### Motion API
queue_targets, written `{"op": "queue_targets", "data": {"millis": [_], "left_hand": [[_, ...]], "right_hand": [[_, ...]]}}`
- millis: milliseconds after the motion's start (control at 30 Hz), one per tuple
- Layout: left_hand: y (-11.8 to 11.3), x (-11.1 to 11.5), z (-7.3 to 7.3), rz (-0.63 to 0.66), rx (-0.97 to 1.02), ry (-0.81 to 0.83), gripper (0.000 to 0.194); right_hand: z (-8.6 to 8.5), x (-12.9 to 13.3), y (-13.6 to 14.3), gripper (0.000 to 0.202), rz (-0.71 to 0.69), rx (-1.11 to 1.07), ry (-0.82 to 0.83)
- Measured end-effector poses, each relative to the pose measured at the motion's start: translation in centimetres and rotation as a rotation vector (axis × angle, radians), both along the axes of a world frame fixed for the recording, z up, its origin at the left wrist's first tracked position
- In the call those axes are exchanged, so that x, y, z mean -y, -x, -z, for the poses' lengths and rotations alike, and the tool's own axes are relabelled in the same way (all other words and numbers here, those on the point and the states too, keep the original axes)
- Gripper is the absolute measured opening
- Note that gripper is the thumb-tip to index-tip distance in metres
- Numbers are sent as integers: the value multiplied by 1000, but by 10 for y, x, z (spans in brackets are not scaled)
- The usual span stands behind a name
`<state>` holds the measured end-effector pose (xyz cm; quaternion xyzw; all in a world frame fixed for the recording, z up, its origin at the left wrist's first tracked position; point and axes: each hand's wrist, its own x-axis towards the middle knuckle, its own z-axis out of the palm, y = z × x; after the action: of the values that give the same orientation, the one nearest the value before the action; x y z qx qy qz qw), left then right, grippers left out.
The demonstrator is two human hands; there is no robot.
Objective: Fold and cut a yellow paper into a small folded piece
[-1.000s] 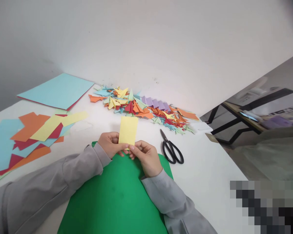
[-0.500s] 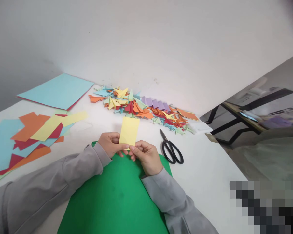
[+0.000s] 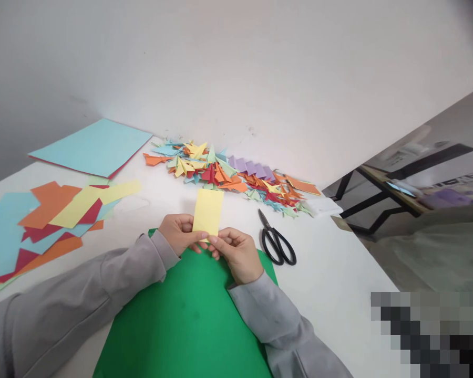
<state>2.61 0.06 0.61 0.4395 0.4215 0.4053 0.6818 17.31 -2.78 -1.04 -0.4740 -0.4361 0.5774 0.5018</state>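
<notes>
Scissors: black-handled metal scissors (image 3: 276, 241), centre right, on the white table (image 3: 339, 273).
Folded pile: multicoloured folded paper shapes (image 3: 228, 176), upper centre.
Loose sheets: orange, yellow, red and blue paper scraps (image 3: 51, 215), left; large light-blue sheet (image 3: 92, 147), upper left.

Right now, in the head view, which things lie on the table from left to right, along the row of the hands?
Loose coloured sheets → left hand → yellow paper, pinched by both hands → right hand → black scissors.
</notes>
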Motion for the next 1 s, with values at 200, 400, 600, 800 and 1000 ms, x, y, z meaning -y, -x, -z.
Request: {"op": "queue_targets", "data": {"millis": [200, 400, 600, 800, 1000], "left_hand": [[0, -2, 1, -15, 30, 12, 31], [-1, -2, -2, -59, 38, 31, 27], [-2, 0, -1, -19, 8, -7, 24], [-2, 1, -2, 22, -22, -13, 27], [-1, 0, -4, 69, -76, -15, 31]], "right_hand": [[-3, 1, 0, 21, -62, 3, 7], [-4, 1, 1, 20, -71, 14, -6], [-3, 1, 1, 19, -58, -1, -7], [-2, 2, 3, 19, 63, 46, -24], [-2, 2, 1, 19, 102, 53, -31]]}}
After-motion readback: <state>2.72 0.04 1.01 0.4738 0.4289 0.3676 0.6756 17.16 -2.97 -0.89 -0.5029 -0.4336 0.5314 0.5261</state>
